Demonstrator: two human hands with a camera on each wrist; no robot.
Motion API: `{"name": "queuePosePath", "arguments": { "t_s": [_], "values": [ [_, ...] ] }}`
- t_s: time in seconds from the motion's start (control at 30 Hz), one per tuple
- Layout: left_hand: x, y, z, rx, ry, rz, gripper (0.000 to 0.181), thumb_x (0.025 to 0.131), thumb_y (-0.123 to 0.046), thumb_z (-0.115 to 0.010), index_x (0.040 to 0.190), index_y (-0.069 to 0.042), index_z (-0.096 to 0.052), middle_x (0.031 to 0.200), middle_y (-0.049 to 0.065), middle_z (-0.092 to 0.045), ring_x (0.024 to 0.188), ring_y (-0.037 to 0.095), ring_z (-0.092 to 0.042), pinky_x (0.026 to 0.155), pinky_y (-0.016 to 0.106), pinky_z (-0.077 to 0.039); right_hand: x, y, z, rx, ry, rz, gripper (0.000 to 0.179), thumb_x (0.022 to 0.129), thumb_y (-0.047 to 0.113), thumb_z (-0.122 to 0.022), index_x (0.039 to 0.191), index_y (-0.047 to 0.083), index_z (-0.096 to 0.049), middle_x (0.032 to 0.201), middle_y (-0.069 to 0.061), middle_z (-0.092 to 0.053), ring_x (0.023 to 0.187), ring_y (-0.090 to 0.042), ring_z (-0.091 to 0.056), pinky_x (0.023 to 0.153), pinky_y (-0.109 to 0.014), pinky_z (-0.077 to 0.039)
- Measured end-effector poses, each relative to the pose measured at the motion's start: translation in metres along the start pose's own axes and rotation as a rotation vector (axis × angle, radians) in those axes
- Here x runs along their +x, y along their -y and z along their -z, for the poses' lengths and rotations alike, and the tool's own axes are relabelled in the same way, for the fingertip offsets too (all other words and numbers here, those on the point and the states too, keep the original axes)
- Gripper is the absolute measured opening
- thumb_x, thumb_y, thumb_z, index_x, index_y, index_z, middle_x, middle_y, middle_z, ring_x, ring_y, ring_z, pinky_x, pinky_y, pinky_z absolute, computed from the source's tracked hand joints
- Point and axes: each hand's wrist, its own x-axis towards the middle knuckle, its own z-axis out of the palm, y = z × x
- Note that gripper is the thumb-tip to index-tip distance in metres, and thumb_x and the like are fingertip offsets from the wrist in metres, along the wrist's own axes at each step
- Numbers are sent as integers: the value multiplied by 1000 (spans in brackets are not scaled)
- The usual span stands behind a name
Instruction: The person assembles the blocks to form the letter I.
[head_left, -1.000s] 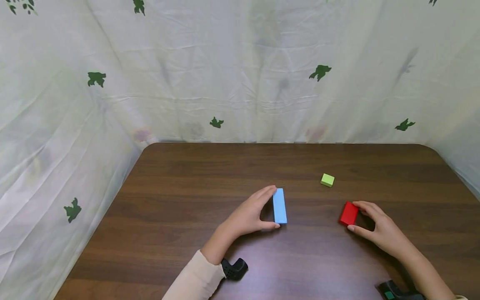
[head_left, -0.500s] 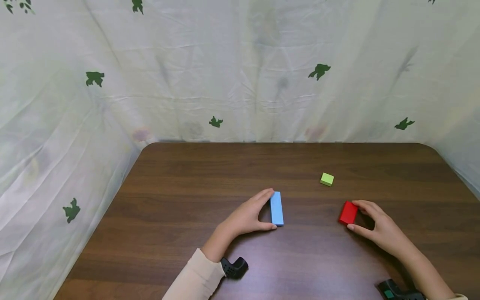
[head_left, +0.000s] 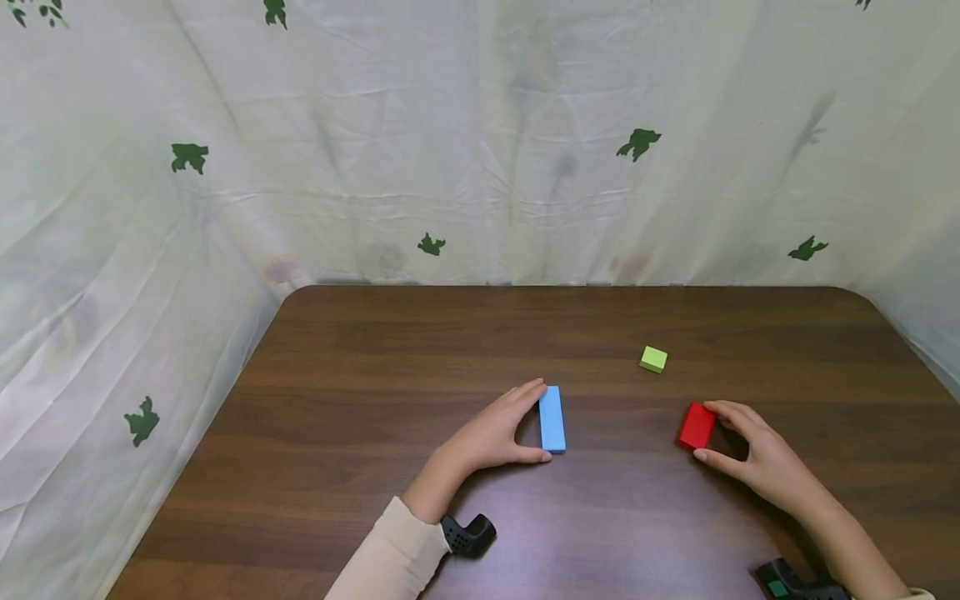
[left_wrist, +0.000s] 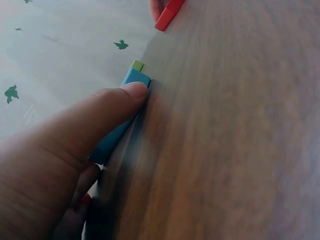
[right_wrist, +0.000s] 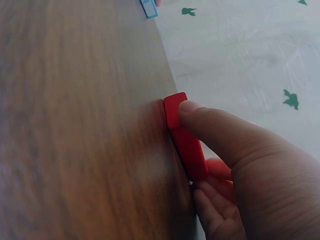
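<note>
A long light-blue block (head_left: 552,420) lies on the table, its length running away from the person. The left hand (head_left: 491,429) holds it by its two ends, thumb at the near end and fingertips at the far end. To the right, the right hand (head_left: 765,454) pinches a shorter red block (head_left: 697,426) between thumb and fingers, also at table level. In the right wrist view the thumb presses one end of the red block (right_wrist: 187,142). A small lime-green block (head_left: 653,359) sits farther back, between the two and untouched.
The dark brown wooden table (head_left: 420,333) has rounded far corners. Behind it and at the sides hangs a pale curtain (head_left: 480,142) with green leaf shapes. A black device is on each wrist, such as the left wrist camera (head_left: 470,537).
The left hand has drawn the blue block slightly left and toward the person, mostly in the first half second. The right hand, red block and green block stay essentially in place.
</note>
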Motion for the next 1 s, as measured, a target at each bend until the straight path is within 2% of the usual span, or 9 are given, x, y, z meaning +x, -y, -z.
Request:
{"name": "queuePosePath", "arguments": {
  "t_s": [0.27,0.53,0.83,1.0],
  "values": [
    [-2,1,-2,-29,-16,30,89,75,-54,-63,142,-9,-25,146,4,-21,132,19,-20,102,38,-25,-1,2,0,40,13,-2,68,73,25,-75,126,-2,-42,123,-16,-40,103,-36,-47,80,1,-21],
    [-2,4,-2,-3,-47,34,76,82,-47,-59,139,-7,-30,141,6,-31,129,19,-26,103,34,-24,0,2,-2,30,-22,21,63,71,23,-77,119,-2,-45,119,-13,-42,98,-28,-46,81,1,-24],
    [-1,4,-2,-3,-49,37,73,83,-45,-59,139,-8,-32,139,5,-34,128,18,-27,103,33,-25,0,2,-1,12,-70,1,62,67,21,-80,117,3,-49,106,-6,-48,93,-14,-49,78,-1,-30],
    [0,4,-2,-8,-53,37,73,82,-45,-60,138,-8,-33,139,5,-34,128,17,-28,103,33,-25,1,5,2,22,-87,3,63,65,19,-81,116,1,-50,101,-6,-48,90,-24,-53,76,-3,-33]
  ]
}}
